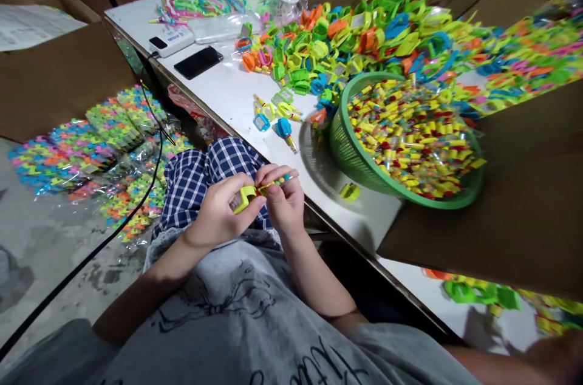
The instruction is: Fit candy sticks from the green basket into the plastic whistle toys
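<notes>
Over my lap, my left hand (228, 207) is closed around a yellow plastic frame-shaped toy piece (246, 197). My right hand (286, 198) pinches a small clear tube (283, 180) with coloured beads inside, its yellow and red end meeting the yellow piece. The fingers partly hide that joint, so I cannot tell how firmly the two are fitted. On the table ahead lie several toy pieces with tubes attached, among them a blue one (283, 128). To the right, a green basket (364, 163) holds a heap of small yellow-ended tubes.
Colourful plastic pieces (328, 45) are piled along the white table (246, 90). A phone (198, 62) and a white power bank (170, 40) lie at its left. Cardboard (501, 190) stands at right, near another person's blurred hand (558, 354). Bagged toys (91, 136) cover the floor; a black cable (109, 239) crosses.
</notes>
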Action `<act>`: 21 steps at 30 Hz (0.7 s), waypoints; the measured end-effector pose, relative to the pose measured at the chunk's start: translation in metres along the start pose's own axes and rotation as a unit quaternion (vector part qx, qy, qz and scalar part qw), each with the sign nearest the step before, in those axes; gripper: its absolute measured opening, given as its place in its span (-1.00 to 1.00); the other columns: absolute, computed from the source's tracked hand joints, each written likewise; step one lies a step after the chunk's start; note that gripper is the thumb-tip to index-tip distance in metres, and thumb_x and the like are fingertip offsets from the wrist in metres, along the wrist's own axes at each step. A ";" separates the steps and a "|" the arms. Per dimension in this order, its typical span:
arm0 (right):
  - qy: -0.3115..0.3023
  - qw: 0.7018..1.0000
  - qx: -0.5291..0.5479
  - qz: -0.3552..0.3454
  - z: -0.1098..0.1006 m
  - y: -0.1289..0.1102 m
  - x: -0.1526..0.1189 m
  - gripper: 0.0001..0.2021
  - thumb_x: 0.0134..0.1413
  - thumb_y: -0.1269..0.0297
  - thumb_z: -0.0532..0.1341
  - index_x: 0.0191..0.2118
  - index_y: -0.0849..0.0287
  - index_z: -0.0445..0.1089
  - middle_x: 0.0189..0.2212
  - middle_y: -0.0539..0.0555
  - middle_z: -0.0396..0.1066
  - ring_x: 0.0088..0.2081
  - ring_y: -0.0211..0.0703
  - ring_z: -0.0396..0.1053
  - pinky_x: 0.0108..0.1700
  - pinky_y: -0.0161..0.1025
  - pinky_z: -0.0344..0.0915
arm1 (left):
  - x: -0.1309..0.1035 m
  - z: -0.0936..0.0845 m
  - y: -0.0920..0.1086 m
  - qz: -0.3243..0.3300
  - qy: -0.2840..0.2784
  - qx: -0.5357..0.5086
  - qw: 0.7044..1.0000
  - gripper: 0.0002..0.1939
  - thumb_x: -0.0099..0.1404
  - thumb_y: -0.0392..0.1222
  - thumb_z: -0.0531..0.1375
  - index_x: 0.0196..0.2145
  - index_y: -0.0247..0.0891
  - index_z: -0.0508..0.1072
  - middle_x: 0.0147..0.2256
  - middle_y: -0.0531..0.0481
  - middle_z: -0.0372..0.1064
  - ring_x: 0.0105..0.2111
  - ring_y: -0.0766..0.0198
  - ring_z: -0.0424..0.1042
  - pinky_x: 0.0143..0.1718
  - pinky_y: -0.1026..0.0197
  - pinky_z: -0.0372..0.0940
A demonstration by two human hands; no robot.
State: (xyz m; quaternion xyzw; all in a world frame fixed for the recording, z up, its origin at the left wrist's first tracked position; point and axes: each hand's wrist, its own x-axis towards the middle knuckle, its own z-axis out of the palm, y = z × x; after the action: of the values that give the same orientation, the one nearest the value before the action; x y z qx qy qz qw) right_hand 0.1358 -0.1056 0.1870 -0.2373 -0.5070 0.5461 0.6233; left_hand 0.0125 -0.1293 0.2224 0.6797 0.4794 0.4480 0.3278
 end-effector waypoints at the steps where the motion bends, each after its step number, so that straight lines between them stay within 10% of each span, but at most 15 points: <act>1: 0.002 1.000 -0.003 -0.004 0.001 0.001 0.000 -0.81 0.14 0.13 0.22 -0.35 0.12 0.29 -0.42 -0.02 0.31 -0.38 -0.29 0.28 -0.33 -0.31 0.23 | 0.000 0.000 0.000 0.011 0.003 0.006 1.000 -0.92 0.17 -0.24 0.17 -0.45 -0.24 0.30 -0.56 0.16 0.21 -0.60 0.44 0.11 -0.57 0.35 0.09; 13: 0.032 0.997 -0.069 0.018 0.000 0.011 0.002 -0.73 0.08 0.03 0.23 -0.37 0.11 0.23 -0.40 -0.03 0.20 -0.37 -0.27 0.23 -0.27 -0.24 0.25 | 0.002 0.005 -0.014 -0.005 0.013 0.007 1.000 -0.91 0.17 -0.25 0.14 -0.48 -0.24 0.28 -0.58 0.15 0.17 -0.55 0.40 0.19 -0.53 0.34 0.10; 21: 0.050 0.978 -0.114 0.170 -0.030 0.048 -0.026 -0.51 0.07 -0.22 0.08 -0.09 0.08 0.25 -0.24 0.06 0.30 -0.28 -0.19 0.30 -0.22 -0.22 0.30 | 0.014 0.027 -0.060 -0.196 0.017 -0.188 0.962 -0.69 0.16 0.07 0.20 -0.45 -0.21 0.24 -0.55 0.14 0.25 -0.61 0.41 0.23 -0.60 0.36 0.12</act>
State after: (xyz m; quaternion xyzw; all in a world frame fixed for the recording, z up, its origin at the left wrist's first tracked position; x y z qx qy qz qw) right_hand 0.1446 -0.1078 0.1250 -0.4163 -0.4861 0.5703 0.5149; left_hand 0.0183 -0.0970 0.1639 0.4909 0.5162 0.4683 0.5227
